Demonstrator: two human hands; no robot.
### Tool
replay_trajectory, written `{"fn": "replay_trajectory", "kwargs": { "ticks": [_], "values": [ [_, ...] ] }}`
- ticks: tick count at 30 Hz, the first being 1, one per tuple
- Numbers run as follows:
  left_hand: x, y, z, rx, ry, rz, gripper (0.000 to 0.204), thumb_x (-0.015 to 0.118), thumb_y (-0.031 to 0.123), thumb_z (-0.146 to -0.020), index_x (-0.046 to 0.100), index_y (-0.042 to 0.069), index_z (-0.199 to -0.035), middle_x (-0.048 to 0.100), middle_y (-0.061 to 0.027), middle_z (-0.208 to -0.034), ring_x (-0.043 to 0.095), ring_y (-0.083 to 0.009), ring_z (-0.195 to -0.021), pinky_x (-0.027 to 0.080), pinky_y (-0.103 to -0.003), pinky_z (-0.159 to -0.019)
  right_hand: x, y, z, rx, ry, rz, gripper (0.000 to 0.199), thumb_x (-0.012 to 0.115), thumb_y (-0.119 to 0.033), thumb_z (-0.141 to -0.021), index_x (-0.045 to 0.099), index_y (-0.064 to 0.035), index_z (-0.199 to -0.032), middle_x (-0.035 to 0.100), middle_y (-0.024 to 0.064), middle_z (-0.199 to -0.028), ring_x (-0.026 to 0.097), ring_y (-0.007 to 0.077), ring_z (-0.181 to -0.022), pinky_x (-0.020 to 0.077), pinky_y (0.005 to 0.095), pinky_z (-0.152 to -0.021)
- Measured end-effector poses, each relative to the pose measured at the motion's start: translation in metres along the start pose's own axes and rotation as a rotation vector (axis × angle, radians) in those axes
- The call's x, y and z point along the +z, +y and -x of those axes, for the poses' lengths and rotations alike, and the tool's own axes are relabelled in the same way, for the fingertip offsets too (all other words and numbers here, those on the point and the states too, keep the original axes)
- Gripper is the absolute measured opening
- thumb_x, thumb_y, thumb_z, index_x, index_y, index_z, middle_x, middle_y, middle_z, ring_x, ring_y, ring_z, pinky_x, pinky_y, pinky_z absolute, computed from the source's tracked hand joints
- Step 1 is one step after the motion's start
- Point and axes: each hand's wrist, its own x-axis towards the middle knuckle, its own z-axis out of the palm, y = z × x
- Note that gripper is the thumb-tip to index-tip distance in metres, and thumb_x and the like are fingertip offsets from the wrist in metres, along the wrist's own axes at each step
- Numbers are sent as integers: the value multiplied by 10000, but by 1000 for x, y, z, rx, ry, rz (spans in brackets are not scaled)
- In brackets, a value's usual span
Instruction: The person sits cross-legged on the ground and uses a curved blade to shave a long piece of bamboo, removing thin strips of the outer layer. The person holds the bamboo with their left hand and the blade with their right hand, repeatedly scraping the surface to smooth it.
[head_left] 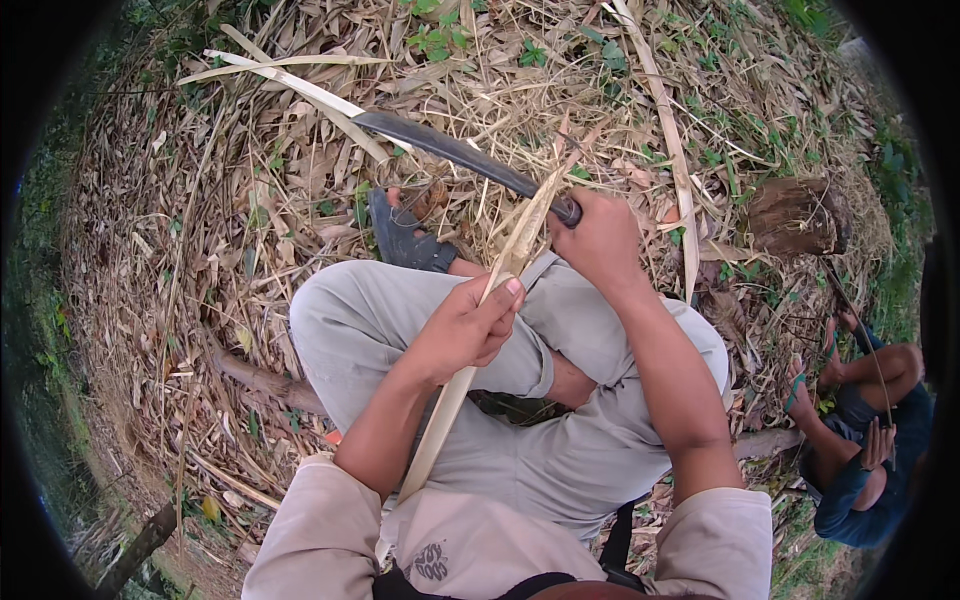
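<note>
My left hand (470, 325) is closed around a pale split bamboo strip (437, 428). The strip slants from my lap up and to the right, and its far end is frayed. In my right hand (603, 235) is the dark handle of a machete (445, 143), whose long blade points to the far left. Blade and strip cross just left of my right fist; I cannot tell whether the edge is cutting into the strip. My fingers hide part of the handle.
Several cut bamboo strips (663, 115) lie on dry leaves at the far left and far right. My sandalled foot (405, 237) is beyond my crossed legs. A tree stump (797, 217) stands at right. Another person (868, 440) sits at the right edge holding a thin strip.
</note>
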Motion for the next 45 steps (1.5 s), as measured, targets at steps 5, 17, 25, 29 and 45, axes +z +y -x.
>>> {"fn": "replay_trajectory", "kwargs": {
  "ticks": [5, 17, 25, 29, 45],
  "values": [
    [-17, -3, -1, 33, 21, 54, 288, 452, 333, -1075, 494, 99, -914, 310, 75, -601, 273, -29, -403, 245, -210, -361, 0, 5, -7, 146, -161, 74, 228, 710, -269, -799, 712, -42, -805, 686, 207, -727, 694, 396, -730, 554, 492, -700],
    [-12, 0, -9, -42, 41, 162, 564, 332, 607, -1037, 515, 95, -887, 369, 51, -583, 319, -44, -370, 289, -211, -357, -7, 13, -23, 265, 23, -124, 267, 702, -271, -785, 691, -9, -735, 657, 222, -688, 659, 416, -689, 526, 488, -665],
    [-9, -2, -15, 21, 105, 158, 399, 455, 475, -1050, 505, 90, -955, 446, 27, -652, 382, -60, -394, 348, -209, -383, -8, -2, -8, -27, 69, -188, 223, 734, -195, -735, 618, -9, -693, 586, 164, -598, 609, 357, -576, 461, 432, -548],
    [-7, -1, -16, 42, 133, 110, 318, 503, 398, -1051, 485, 104, -932, 450, 27, -663, 389, -50, -399, 355, -204, -377, 1, -10, 7, -293, 60, -134, 200, 762, -170, -677, 606, -48, -705, 605, 137, -642, 632, 348, -597, 480, 422, -535],
    [3, -12, -17, 126, 294, -132, 351, 507, 437, -1044, 494, 106, -929, 417, 56, -627, 350, -13, -410, 297, -173, -377, 6, -2, -6, -80, -39, -158, 228, 740, -209, -758, 622, -31, -677, 605, 169, -602, 628, 381, -590, 492, 450, -560]
  ]
}}
